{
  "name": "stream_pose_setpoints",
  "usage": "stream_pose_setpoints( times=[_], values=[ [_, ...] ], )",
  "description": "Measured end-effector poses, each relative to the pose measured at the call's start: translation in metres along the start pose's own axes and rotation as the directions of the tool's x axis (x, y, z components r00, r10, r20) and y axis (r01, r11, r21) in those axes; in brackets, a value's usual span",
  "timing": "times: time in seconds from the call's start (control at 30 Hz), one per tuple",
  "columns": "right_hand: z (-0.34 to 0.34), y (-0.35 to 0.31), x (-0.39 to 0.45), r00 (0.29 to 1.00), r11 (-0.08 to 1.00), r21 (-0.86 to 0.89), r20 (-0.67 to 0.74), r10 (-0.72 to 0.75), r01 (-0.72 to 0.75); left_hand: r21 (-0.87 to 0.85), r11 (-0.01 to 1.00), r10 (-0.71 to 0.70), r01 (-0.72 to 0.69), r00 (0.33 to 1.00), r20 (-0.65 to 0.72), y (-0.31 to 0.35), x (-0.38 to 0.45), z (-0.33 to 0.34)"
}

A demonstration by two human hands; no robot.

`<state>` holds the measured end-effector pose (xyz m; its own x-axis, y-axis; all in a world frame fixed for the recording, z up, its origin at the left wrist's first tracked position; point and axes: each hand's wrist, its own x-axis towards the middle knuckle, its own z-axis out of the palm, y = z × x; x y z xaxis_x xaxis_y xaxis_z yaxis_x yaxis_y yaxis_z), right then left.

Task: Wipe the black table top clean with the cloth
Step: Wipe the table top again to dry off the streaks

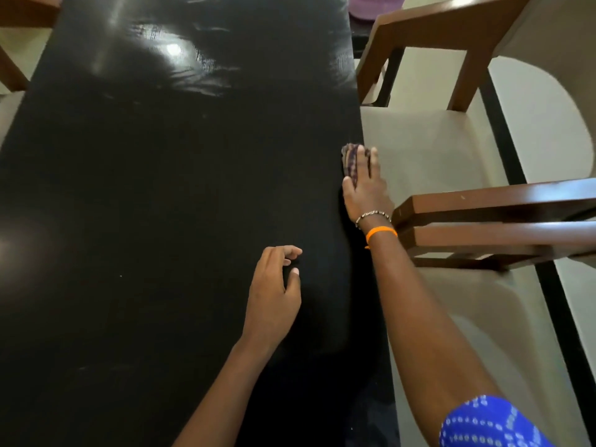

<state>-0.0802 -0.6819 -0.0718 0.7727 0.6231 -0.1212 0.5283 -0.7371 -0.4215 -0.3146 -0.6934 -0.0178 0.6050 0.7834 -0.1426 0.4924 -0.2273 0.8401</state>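
Right hand (364,185) presses flat, fingers extended, on a small bunched purple-and-white patterned cloth (351,159) at the right edge of the counter; fingertips overhang the edge. Cloth is pinned under the palm and fingers, not gripped in a fist. Left hand (274,295) rests near the right-hand side of the counter, closer to the camera, fingers loosely curled, holding nothing.

Head view, surface: glossy black rectangular counter (161,204), long axis running away from the camera. Bright ceiling-light reflections and faint streaks at the far end; near half is dull and dark. Floor alongside is pale.

Cloth orientation: the visible part is elongated along the counter edge, parallel to the counter's long axis, its far end poking out beyond the fingertips.

Counts: one cloth; two hands. Two brown wooden chairs with cream seats on the right, far one (429,59) and near one (496,221), both just beside the counter. One beaded bracelet (372,217) and one orange band (380,233) on the right wrist. One blue white-dotted sleeve (483,424).
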Motion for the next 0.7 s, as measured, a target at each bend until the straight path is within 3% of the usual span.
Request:
stream_pose_setpoints(
  times=[0.37, 0.7],
  values=[
    [0.005, 0.027, -0.161, 0.998, 0.997, 0.028, 0.007, 0.065, -0.065, 0.167, 0.983, 0.051, -0.07, 0.992, 0.117, -0.015, -0.068, 0.0],
    [0.005, 0.066, -0.345, 0.996, 0.994, 0.061, 0.01, 0.088, -0.088, 0.131, 0.977, 0.13, -0.168, 0.957, 0.26, -0.039, -0.145, -0.025]
  ],
)
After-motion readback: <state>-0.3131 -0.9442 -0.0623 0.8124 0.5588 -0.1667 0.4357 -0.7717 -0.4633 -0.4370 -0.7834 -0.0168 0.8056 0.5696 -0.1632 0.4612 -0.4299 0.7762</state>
